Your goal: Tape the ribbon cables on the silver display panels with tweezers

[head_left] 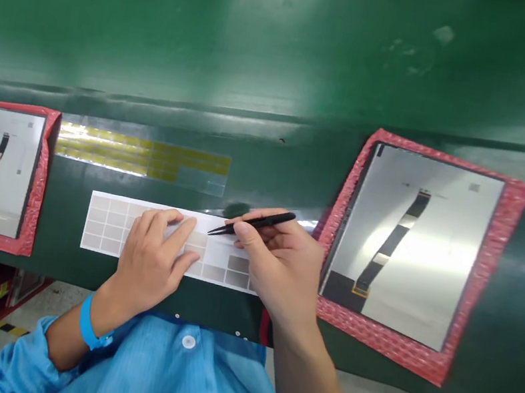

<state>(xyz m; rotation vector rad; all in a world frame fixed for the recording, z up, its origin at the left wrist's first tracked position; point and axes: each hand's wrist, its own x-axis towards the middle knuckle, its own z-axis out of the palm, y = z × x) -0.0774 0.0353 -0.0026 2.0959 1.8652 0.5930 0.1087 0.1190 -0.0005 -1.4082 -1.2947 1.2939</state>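
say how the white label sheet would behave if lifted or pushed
The label sheet lies flat and looks thin, so it is probably light and floppy when lifted. It may slide on the smooth-looking green mat if pushed, unless the left hand on it resists.

Left hand [151,253] palm down

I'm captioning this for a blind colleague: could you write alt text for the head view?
A person's right hand holds black tweezers over a white gridded sheet, on which the left hand rests. On the green table, a left panel and a right panel lie on red bubble wrap; a yellow strip lies beyond the sheet.
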